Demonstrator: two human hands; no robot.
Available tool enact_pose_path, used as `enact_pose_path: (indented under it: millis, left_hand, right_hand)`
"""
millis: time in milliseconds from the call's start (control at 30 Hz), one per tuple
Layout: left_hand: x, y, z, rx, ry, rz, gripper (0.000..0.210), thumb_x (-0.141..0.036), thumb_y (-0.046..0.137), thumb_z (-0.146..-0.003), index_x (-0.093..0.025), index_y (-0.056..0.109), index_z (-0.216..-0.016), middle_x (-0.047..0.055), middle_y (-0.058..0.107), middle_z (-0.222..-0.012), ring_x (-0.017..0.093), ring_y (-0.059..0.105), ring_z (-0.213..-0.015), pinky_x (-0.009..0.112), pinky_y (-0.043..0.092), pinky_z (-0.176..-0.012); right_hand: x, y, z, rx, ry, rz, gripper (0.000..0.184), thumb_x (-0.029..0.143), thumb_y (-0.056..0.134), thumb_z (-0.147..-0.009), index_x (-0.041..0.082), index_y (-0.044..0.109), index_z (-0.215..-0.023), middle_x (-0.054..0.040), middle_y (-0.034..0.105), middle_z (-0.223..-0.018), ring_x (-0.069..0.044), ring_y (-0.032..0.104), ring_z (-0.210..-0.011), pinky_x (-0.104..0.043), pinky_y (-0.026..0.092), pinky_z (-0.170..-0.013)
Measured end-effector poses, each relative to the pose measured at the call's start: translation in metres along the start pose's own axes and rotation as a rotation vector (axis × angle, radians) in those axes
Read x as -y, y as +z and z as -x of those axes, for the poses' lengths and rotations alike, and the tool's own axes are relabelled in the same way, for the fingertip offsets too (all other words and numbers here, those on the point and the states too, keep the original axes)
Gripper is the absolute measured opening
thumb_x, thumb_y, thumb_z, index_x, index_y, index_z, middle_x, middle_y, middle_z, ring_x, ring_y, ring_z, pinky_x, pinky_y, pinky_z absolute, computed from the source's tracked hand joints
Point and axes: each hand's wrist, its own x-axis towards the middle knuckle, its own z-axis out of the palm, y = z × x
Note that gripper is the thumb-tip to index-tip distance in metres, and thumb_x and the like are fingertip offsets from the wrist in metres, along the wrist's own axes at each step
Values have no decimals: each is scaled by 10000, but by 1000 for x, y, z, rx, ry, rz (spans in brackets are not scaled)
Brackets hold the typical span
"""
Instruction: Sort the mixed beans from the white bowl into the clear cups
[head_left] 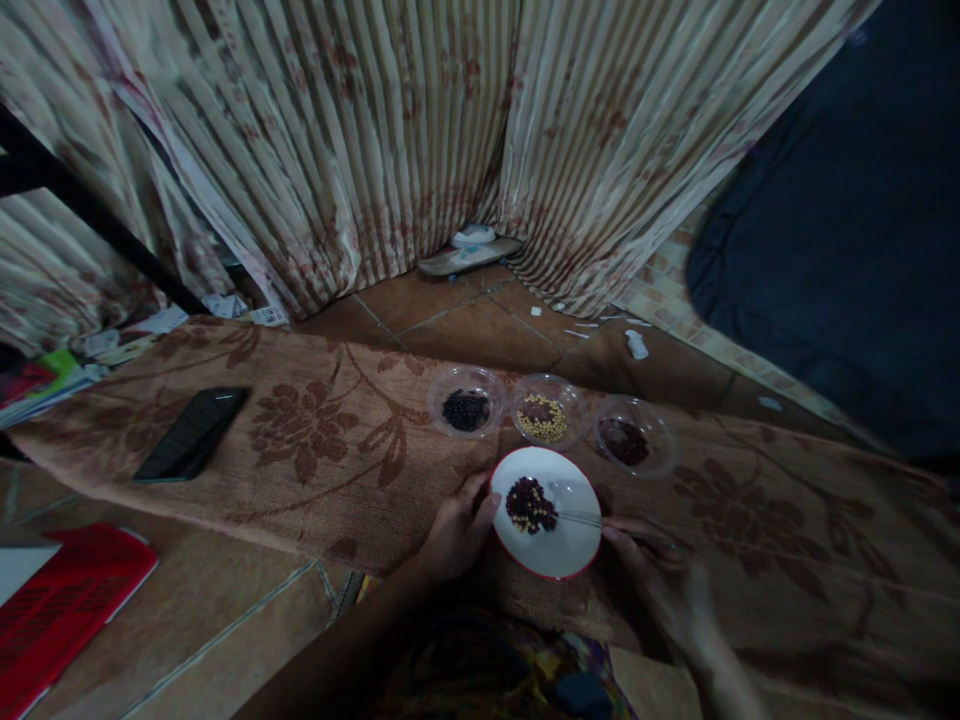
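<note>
A white bowl [555,555] with a red rim sits near the front edge of the cloth. Dark red beans [523,497] mixed with some yellow beans lie in its left half. My left hand [457,530] grips the bowl's left rim, thumb on the edge. In my right hand [664,575], somewhat blurred, is a slim metal utensil [579,519]; it reaches over the right rim to the beans, and its tip's exact shape is unclear. Behind the bowl stand three clear plastic bowls: one with black beans [465,409], one with yellow beans [551,430], one with dark red beans [626,443].
A brown flowered cloth [360,500] covers the long narrow surface. A black phone [193,435] lies on the left, with papers [112,345] beyond. On the tiled floor are a skateboard [469,257] by the striped curtains [420,130] and a red item [82,610].
</note>
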Motion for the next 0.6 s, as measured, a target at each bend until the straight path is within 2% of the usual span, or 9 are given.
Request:
enact_pose_path:
  millis: [300,500,600]
  left_hand:
    - [3,0,-1,22,-7,1,350,-366,446,-943,-208,547,-1238,45,698,-1120,196,648,-1012,312,501,-911]
    - [3,0,-1,25,-10,-6,360,-370,441,-940,-205,548,-1242,49,702,-1105,197,653,-981,318,504,-898]
    - [3,0,0,13,-20,-8,359,-376,449,-936,-210,557,-1235,45,707,-1093,196,659,-957,315,511,-883]
  right_hand:
    - [-8,1,1,-11,7,-9,219,411,665,-785,207,739,-820,-81,721,-915,-232,655,-893,-356,530,-786]
    - [-1,4,2,-74,17,-39,223,419,683,-756,204,744,-765,-84,723,-854,-237,661,-836,-359,539,-740]
    - [2,-2,3,-118,50,-58,226,419,692,-749,203,743,-787,-89,727,-861,-239,669,-815,-356,543,-711]
